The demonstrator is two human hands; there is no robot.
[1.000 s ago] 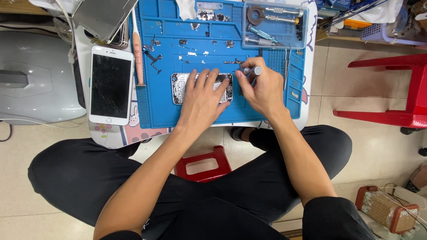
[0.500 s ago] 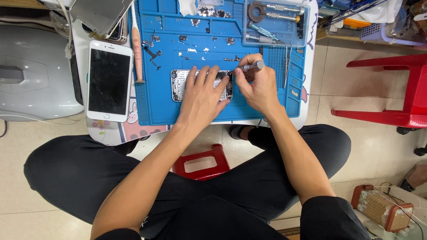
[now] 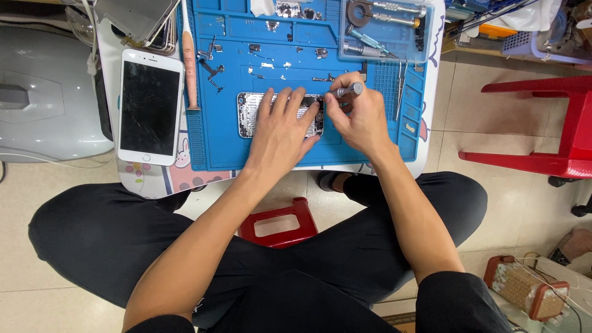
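Where mat (image 3: 216, 154) ends, hands' room.

Work mat: flat blue rubbery mat (image 3: 271, 154), matt, moulded ribs and recesses.
Opened housing: bare silver metal phone shell (image 3: 250, 114), dull sheen.
Tool: slim grey metal screwdriver (image 3: 348, 90), satin finish.
Screen: white-framed glass phone panel (image 3: 150, 111), glossy, cracked.
Stool: red plastic stool (image 3: 277, 225), smooth.
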